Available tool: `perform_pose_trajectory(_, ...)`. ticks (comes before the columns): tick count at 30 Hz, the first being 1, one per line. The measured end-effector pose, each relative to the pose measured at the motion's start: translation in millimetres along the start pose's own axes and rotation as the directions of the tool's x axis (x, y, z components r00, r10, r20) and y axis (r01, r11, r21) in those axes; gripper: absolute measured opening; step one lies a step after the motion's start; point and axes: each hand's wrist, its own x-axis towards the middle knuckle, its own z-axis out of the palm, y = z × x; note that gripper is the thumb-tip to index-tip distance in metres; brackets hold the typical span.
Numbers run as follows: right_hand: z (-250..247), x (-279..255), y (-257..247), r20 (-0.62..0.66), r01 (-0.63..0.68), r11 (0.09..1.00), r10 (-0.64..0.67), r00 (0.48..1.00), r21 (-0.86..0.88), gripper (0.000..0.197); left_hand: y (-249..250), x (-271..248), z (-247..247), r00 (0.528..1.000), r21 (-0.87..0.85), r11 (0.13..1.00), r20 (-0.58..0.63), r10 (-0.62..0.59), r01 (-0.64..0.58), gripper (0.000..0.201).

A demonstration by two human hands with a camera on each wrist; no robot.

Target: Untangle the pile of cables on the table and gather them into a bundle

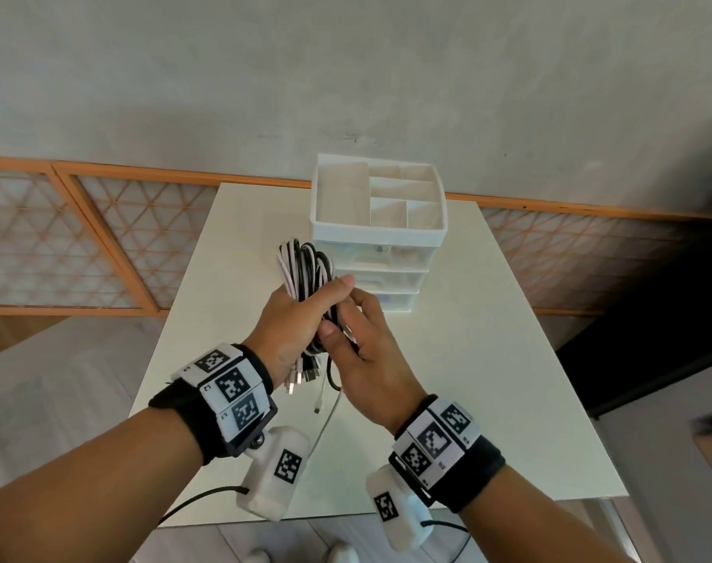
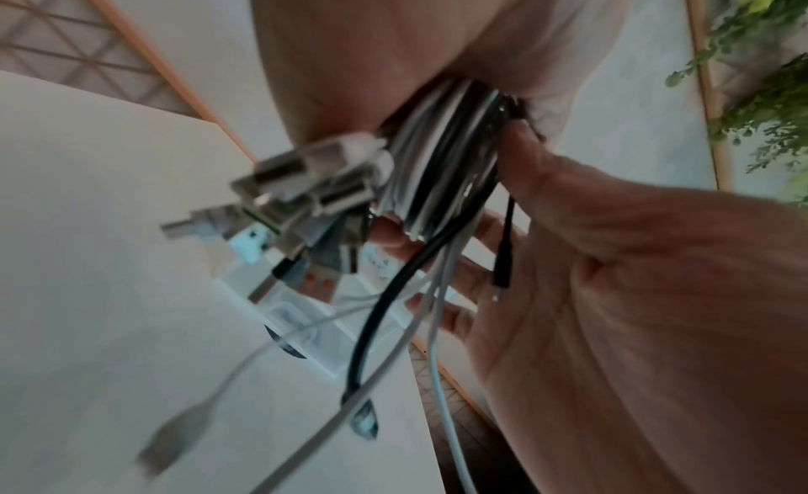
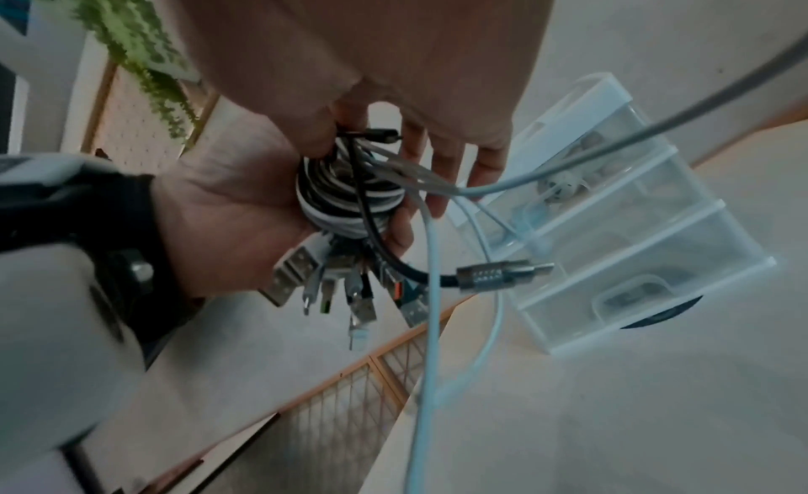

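Right wrist view, USB plugs (image 3: 306, 277) under cable bundle (image 3: 345, 197)

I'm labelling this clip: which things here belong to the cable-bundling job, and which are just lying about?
Job:
cable bundle, gripped by left hand
loose cable ends
right hand, fingers at the bundle

Lying about:
drawer organiser
table
plant

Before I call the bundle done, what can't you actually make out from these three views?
- Cable count: the left hand wraps the bundle, hiding its middle in the head view.
- Right hand grip: its fingertips lie behind the cables in the head view.
- Plug types: the plugs are blurred in the left wrist view.
- Drawer unit contents: frosted fronts blur them in the right wrist view.
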Motion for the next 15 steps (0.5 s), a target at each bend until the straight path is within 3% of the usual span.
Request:
perform_pose_trajectory(2, -2.9, 0.8, -1.0, 0.033, -0.031, 0.999, 0.031, 0.999, -0.016, 0.045, 1.6, -3.2, 1.7, 1.000, -0.031, 1.000, 0.017, 0.008, -0.007, 0.025)
perform_pose_trajectory(5, -0.7, -0.6, -3.1, 0.067, -0.051, 0.998, 0.053, 0.996, -0.024, 0.046, 5.4, -4.8, 4.1, 0.998, -0.026, 0.998, 0.033, 0.057, -0.057, 0.039)
perform_pose_trajectory(10, -8.6, 0.0, -7.0, 0.074, 0.000, 0.998, -0.005, 0.997, 0.060, 0.025, 2.3, -4.4, 3.7, 0.993, -0.037, 0.994, -0.054, 0.101, -0.103, 0.035)
perform_pose_trajectory(15, -25.8, -1.5, -13.8, 0.088, -0.120, 0.973, 0.104, 0.991, 0.199, 0.065, 4.2, 0.2, -5.4, 0.986, -0.091, 0.991, -0.140, 0.087, -0.101, 0.026)
